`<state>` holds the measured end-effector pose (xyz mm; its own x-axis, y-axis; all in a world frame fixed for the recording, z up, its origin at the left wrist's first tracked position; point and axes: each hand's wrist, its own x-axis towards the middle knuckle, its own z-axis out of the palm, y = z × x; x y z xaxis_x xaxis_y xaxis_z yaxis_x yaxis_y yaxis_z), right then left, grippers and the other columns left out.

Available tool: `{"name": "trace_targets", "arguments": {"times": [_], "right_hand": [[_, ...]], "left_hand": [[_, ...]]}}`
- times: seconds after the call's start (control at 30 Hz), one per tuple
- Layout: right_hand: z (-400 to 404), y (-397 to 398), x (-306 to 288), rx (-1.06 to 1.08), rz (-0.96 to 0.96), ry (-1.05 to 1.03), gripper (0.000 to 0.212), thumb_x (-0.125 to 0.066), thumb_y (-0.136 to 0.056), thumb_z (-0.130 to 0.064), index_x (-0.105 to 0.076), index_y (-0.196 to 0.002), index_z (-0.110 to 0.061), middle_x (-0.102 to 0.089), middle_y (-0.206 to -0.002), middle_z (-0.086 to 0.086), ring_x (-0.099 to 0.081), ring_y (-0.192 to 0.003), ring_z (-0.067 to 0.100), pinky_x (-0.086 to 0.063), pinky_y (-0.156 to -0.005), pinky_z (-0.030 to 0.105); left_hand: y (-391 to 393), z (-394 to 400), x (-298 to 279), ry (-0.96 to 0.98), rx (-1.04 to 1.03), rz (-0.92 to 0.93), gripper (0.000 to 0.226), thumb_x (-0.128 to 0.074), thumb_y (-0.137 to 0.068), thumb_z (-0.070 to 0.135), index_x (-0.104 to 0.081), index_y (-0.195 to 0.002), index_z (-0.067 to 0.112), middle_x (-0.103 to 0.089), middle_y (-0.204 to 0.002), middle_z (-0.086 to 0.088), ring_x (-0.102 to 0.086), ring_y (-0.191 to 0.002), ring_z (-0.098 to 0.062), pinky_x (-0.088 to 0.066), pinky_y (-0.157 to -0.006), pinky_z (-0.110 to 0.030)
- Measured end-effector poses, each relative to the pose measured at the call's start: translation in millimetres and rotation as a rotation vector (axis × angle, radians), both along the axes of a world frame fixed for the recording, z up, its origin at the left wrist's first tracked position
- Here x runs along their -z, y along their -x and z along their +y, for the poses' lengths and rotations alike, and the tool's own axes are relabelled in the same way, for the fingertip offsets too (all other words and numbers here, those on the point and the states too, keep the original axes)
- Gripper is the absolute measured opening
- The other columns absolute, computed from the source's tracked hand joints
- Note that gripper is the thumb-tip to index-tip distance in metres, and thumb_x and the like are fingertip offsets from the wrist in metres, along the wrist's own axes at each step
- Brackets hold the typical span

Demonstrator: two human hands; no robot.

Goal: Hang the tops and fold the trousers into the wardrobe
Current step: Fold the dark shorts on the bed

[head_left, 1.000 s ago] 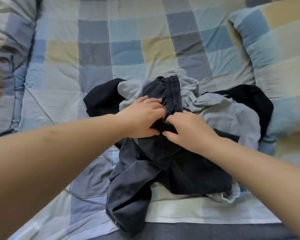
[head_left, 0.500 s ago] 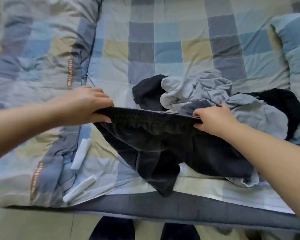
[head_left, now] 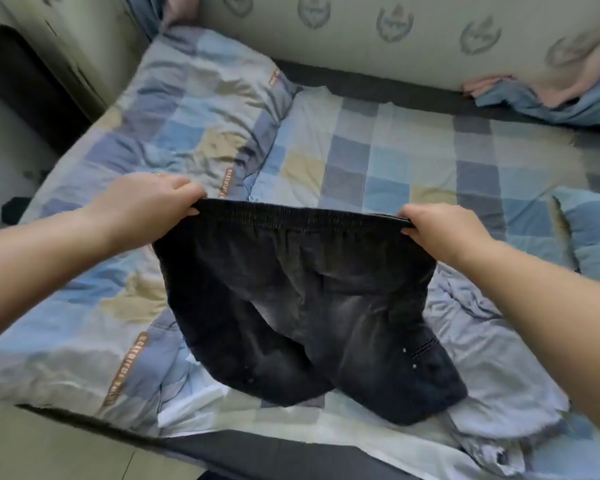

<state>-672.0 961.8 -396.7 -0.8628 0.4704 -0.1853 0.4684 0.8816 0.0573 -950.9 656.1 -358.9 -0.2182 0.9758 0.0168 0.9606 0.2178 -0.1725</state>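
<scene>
Dark washed trousers point(head_left: 302, 306) with an elastic waistband hang spread out above the bed. My left hand point(head_left: 153, 206) pinches the left end of the waistband and my right hand point(head_left: 440, 230) pinches the right end, so the band is stretched flat between them. The legs droop onto the bed near its front edge. A light grey top point(head_left: 492, 355) lies crumpled on the bed, under and to the right of the trousers. The wardrobe is out of view.
The bed carries a checked blue, grey and yellow sheet point(head_left: 395, 161), a folded quilt point(head_left: 174, 126) on the left and a pillow point(head_left: 589, 233) at the right. Pink and blue cloth point(head_left: 548, 91) lies by the far wall. Floor point(head_left: 49, 452) shows at bottom left.
My hands have lifted the trousers off the clothes pile and drawn apart, stretching the waistband wide. The view has swung up and back, and the wall now shows.
</scene>
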Motion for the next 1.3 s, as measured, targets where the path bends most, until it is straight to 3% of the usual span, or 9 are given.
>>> {"name": "trace_targets", "arguments": {"times": [0.13, 0.33, 0.47, 0.57, 0.67, 0.8, 0.9, 1.1, 1.3], "right_hand": [[42, 67, -88, 0.023, 0.132, -0.145, 0.015, -0.047, -0.096, -0.026, -0.057, -0.107, -0.022, -0.058, -0.100, 0.007, -0.058, -0.092, 0.033, -0.047, -0.068, 0.036], [72, 131, -221, 0.120, 0.418, -0.255, 0.026, -0.045, -0.093, -0.014, -0.064, -0.110, -0.021, -0.048, -0.096, 0.014, -0.054, -0.087, 0.040, -0.047, -0.074, 0.038], [65, 142, -247, 0.135, 0.559, -0.256, 0.028, -0.045, -0.094, -0.016, -0.061, -0.116, -0.022, -0.053, -0.106, 0.016, -0.054, -0.095, 0.040, -0.045, -0.081, 0.041], [54, 138, -215, 0.115, 0.602, -0.229, 0.020, -0.045, -0.093, -0.015, -0.055, -0.110, -0.020, -0.054, -0.108, 0.013, -0.055, -0.095, 0.036, -0.043, -0.075, 0.039], [37, 119, -142, 0.053, 0.559, -0.187, 0.011, -0.052, -0.092, -0.015, -0.054, -0.102, -0.017, -0.052, -0.104, 0.012, -0.054, -0.095, 0.035, -0.044, -0.069, 0.039], [3, 78, -21, 0.011, 0.299, -0.128, 0.012, -0.061, -0.086, -0.014, -0.054, -0.096, -0.017, -0.048, -0.095, 0.007, -0.051, -0.092, 0.031, -0.039, -0.057, 0.033], [-29, 39, 52, -0.035, 0.079, -0.042, 0.021, -0.062, -0.079, -0.008, -0.053, -0.095, -0.018, -0.047, -0.098, 0.005, -0.050, -0.094, 0.029, -0.039, -0.054, 0.033], [-94, -41, 177, -0.001, -0.262, 0.145, 0.020, -0.051, -0.087, -0.012, -0.052, -0.106, -0.017, -0.045, -0.108, 0.005, -0.046, -0.104, 0.026, -0.033, -0.061, 0.033], [-130, -92, 236, 0.047, -0.432, 0.219, 0.022, -0.051, -0.089, -0.010, -0.052, -0.110, -0.016, -0.044, -0.108, 0.006, -0.046, -0.104, 0.028, -0.034, -0.063, 0.034]], "left_hand": [[45, 23, -76, -0.162, -0.056, 0.133, 0.017, -0.059, -0.090, 0.013, -0.059, -0.106, 0.007, -0.063, -0.089, -0.016, -0.061, -0.062, -0.038, -0.045, -0.050, -0.038], [103, 60, -204, -0.489, -0.132, 0.301, 0.019, -0.056, -0.091, 0.020, -0.059, -0.107, 0.010, -0.064, -0.101, -0.014, -0.062, -0.084, -0.039, -0.045, -0.063, -0.041], [110, 52, -227, -0.559, -0.114, 0.358, 0.019, -0.064, -0.086, 0.022, -0.060, -0.099, 0.009, -0.065, -0.094, -0.013, -0.062, -0.082, -0.038, -0.037, -0.060, -0.035], [112, 41, -188, -0.480, -0.079, 0.340, 0.020, -0.070, -0.080, 0.020, -0.061, -0.094, 0.009, -0.064, -0.089, -0.014, -0.063, -0.077, -0.037, -0.039, -0.060, -0.038], [101, 25, -116, -0.381, -0.006, 0.323, 0.014, -0.058, -0.082, 0.023, -0.062, -0.085, 0.010, -0.060, -0.077, -0.013, -0.061, -0.063, -0.034, -0.040, -0.051, -0.035], [62, 1, 8, -0.232, 0.032, 0.158, 0.014, -0.054, -0.071, 0.015, -0.059, -0.084, 0.015, -0.058, -0.073, -0.011, -0.059, -0.058, -0.032, -0.044, -0.048, -0.034], [26, -21, 94, -0.028, 0.020, 0.040, 0.030, -0.072, -0.057, 0.006, -0.057, -0.082, 0.016, -0.054, -0.070, -0.009, -0.057, -0.057, -0.030, -0.044, -0.043, -0.033], [-73, -62, 223, 0.410, -0.067, -0.169, 0.026, -0.066, -0.077, 0.009, -0.055, -0.097, 0.019, -0.054, -0.093, -0.006, -0.057, -0.087, -0.030, -0.038, -0.059, -0.035], [-149, -87, 277, 0.682, -0.184, -0.244, 0.032, -0.051, -0.080, 0.001, -0.047, -0.107, 0.018, -0.048, -0.102, -0.003, -0.050, -0.096, -0.027, -0.028, -0.064, -0.033]]}}
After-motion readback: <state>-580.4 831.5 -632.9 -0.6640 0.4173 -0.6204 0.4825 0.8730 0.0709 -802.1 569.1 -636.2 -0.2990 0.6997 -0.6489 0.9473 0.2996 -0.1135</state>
